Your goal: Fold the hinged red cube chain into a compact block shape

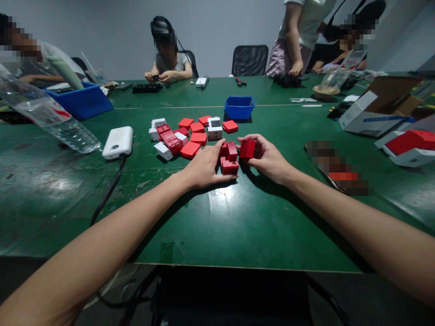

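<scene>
My left hand (205, 166) lies on the table with its fingers closed around the left side of a red plastic block (229, 166), which has raised and recessed parts. Just right of it, my right hand (268, 159) grips a smaller red ribbed piece (248, 148) between thumb and fingers. A narrow gap separates the two red parts. Beyond my left hand lie several flat red pieces (190, 150), a longer red part (169, 138) and white blocks (215, 128), some touching or resting on each other.
A blue bin (239, 108) stands behind the pieces. To the left are a white power bank (118, 142) with a black cable (108, 194), a tilted plastic bottle (50, 113) and a larger blue bin (81, 102). At right are a blurred-out flat object (336, 170) and an open carton (377, 108). Other people sit or stand across the table.
</scene>
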